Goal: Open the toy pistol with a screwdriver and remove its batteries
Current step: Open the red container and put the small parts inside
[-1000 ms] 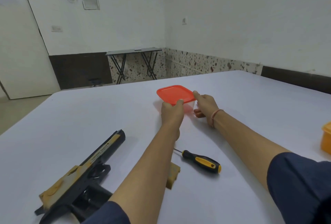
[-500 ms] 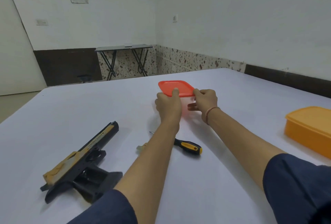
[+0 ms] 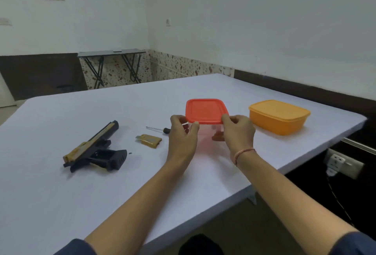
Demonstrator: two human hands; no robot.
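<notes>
A broad white worktop (image 3: pixel 81 173) fills most of the room in front of the person. Toward its far right corner sits a closed orange tub (image 3: pixel 278 117), well apart from the rest. Just left of that is a clear red-lidded box (image 3: pixel 205 110), and both hands are on it. The left hand (image 3: pixel 183 134) grips the near left corner with its thumb on the lid's edge, and the right hand (image 3: pixel 239 132) pinches the near right corner the same way. What lies inside the box I cannot make out through the plastic. The toy pistol (image 3: pixel 95 148), black with a tan top, lies on its side at the left of the worktop, muzzle pointing away, untouched. Between it and the left hand lies a small tan cover piece (image 3: pixel 149 140). Just beyond that is the screwdriver (image 3: pixel 160 129), its handle partly hidden behind the left hand. A tiny dark speck, perhaps a screw (image 3: pixel 130 153), rests beside the pistol's grip.
</notes>
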